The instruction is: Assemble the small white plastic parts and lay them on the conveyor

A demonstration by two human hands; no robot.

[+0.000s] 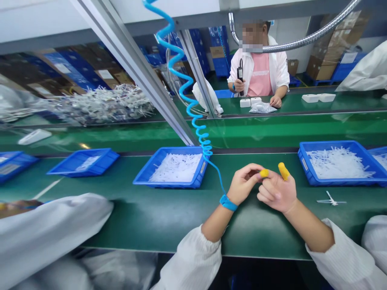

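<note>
My left hand (pixel 242 185), with a blue wrist strap (pixel 228 203) on it, reaches in from the left and pinches at the tip of my right index finger. A yellow finger cot (pixel 264 173) covers that fingertip. My right hand (pixel 278 192) holds nothing; its thumb stands up under a second yellow finger cot (pixel 283 171), its index finger points left and the other fingers are curled. Both hands are above the green tabletop (pixel 256 229). A blue coiled cord (pixel 201 129) runs down to the strap.
Blue trays (pixel 139 178) of white strips line the bench's far side, another blue tray (pixel 305 171) at right. Loose white strips (pixel 332 200) lie before it. Co-workers' white sleeves (pixel 60 221) flank me. Opposite, a person (pixel 261 72) holds a black handheld device (pixel 240 74).
</note>
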